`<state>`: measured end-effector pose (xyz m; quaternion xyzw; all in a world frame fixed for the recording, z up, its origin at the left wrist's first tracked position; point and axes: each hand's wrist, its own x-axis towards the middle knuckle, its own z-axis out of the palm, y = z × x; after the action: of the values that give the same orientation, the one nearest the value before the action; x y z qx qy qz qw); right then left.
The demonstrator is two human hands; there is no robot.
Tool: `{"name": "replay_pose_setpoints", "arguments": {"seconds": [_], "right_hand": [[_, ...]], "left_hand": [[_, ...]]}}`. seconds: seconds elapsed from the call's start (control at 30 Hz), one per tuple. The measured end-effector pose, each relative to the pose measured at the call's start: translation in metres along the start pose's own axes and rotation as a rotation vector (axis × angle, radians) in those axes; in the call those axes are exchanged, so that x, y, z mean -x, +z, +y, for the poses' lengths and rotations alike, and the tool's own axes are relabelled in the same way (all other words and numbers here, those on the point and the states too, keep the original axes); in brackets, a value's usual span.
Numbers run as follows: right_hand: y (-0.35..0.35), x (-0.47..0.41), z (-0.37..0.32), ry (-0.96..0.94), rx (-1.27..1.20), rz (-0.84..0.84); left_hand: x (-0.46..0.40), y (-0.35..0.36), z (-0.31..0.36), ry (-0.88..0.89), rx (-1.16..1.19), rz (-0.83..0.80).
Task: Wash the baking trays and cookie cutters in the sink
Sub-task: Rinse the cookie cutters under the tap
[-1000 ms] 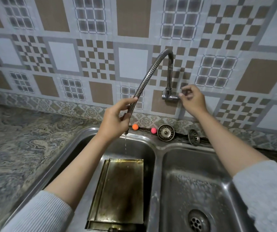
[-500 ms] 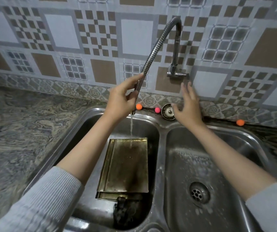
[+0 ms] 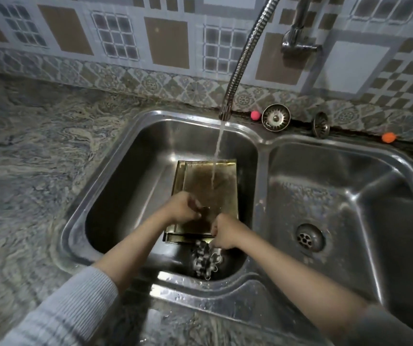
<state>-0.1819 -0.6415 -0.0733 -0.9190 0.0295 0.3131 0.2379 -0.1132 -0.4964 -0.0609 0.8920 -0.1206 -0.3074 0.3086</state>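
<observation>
Running from the faucet [image 3: 240,61] onto stacked baking trays [image 3: 210,186] in the sink [image 3: 130,171]; left hand [image 3: 183,207] and right hand [image 3: 225,233] over trays, fingers curled, grasp indiscernible.

No legible text, seemingly

brass-gold baking trays [image 3: 210,186]; silver steel sink [image 3: 262,143]; grey marbled counter [image 3: 38,158]; brown-white checkered wall tiles [image 3: 165,41]; pink ball [image 3: 255,115].

Patterned tile wall [image 3: 165,41], marbled stone countertop [image 3: 33,171], dim indoor light
</observation>
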Motion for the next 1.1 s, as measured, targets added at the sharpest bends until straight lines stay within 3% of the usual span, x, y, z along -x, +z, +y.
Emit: {"name": "replay_pose_setpoints", "arguments": {"seconds": [0.1,0.27,0.43,0.63,0.73,0.87,1.0,1.1], "right_hand": [[0.015,-0.006,-0.007,0.102,0.004,-0.102],[0.026,-0.005,-0.016,0.128,-0.022,-0.111],[0.039,-0.005,-0.019,0.107,-0.075,-0.099],[0.039,-0.005,-0.007,0.077,-0.101,-0.03],[0.012,-0.001,-0.002,0.085,-0.257,0.071],[-0.04,-0.008,0.013,0.135,-0.5,0.312],[-0.077,-0.023,0.013,0.144,-0.879,0.535],[-0.091,-0.032,0.005,0.076,-1.046,0.579]], "left_hand": [[-0.002,0.019,-0.02,-0.041,-0.173,-0.147],[-0.008,0.026,-0.025,-0.018,-0.257,-0.199],[-0.008,0.027,-0.026,0.003,-0.287,-0.172],[-0.011,0.026,-0.033,-0.001,-0.165,-0.14],[-0.012,0.02,-0.03,-0.054,-0.053,-0.103],[-0.012,-0.001,-0.005,-0.119,0.505,0.069],[-0.012,-0.018,0.03,0.066,0.92,0.146],[-0.019,-0.02,0.042,0.231,0.912,0.171]]}}
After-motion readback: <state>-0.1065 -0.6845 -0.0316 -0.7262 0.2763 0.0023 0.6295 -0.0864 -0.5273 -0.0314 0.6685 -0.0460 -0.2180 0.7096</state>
